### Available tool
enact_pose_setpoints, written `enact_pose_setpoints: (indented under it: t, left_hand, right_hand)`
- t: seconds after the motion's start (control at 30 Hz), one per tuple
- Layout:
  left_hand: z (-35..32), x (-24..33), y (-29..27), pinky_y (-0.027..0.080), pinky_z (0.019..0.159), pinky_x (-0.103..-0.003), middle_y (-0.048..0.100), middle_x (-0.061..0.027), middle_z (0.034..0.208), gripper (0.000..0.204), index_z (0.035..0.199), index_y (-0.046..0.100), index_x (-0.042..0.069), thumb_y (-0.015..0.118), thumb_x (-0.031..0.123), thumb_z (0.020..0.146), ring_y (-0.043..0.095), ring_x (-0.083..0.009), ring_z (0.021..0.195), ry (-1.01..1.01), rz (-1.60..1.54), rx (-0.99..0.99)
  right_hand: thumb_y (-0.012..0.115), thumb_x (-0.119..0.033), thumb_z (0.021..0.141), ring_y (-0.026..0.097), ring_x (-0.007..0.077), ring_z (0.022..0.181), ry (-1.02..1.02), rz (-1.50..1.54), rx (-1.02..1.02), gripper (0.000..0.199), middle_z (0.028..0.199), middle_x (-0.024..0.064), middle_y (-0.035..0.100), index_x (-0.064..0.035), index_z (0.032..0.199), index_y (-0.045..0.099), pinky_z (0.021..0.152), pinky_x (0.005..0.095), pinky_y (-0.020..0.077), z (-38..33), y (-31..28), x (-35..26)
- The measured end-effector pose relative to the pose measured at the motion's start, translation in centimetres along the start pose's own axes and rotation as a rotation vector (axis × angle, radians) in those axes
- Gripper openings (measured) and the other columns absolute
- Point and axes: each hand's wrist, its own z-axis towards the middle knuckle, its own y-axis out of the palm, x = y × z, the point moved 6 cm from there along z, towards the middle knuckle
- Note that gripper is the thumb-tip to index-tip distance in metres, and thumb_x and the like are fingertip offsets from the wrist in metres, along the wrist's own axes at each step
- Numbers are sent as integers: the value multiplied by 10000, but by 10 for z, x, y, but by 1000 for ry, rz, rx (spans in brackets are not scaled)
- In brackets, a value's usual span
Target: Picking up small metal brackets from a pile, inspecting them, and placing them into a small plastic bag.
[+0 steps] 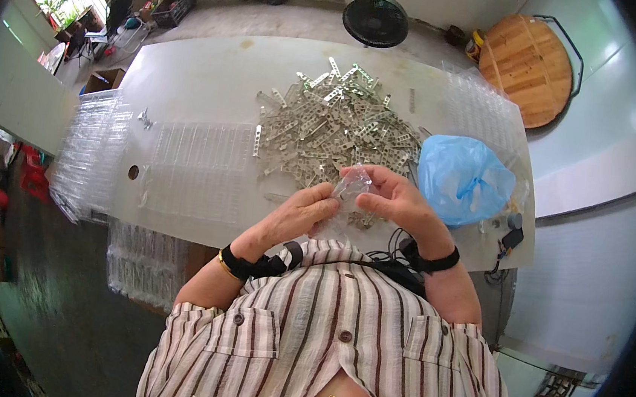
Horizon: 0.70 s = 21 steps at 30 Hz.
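Close in front of my chest, a crumpled clear plastic bag (350, 214) is stretched between my two hands. My left hand (303, 209) pinches its left side between thumb and fingers. On the other side my right hand (397, 199) has its fingers curled round the upper right part of the bag. Whether anything lies inside the plastic I cannot make out. Just beyond my hands a big heap of small perforated metal strips (339, 128) spreads over the white table (200, 75).
A clear compartment tray (196, 169) lies left of the heap, with stacked trays (91, 152) at the table's left edge. Right of my hands sits a tied blue plastic bag (462, 179). More clear trays (481, 107) lie at the far right; a black fan (375, 20) stands behind the table.
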Motion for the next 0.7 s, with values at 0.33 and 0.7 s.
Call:
enact_pose_setpoints:
  t: [0.33,0.7]
  left_hand:
    - [6,-3,-4,361,531,-228,452,39,757,188,1051,548,38,482,196,974,425,-56,608,-11,98,-8]
    - [13,0,-4,361,515,-228,455,30,799,252,1194,484,60,447,122,952,418,-52,595,4,85,24]
  right_hand:
    - [684,-186,924,596,106,981,82,-65,22,455,1071,49,637,3,1301,515,833,247,493,-13,-12,15]
    - [649,-180,948,589,95,928,58,-125,199,416,1077,43,624,31,1284,525,826,248,498,-9,-19,3]
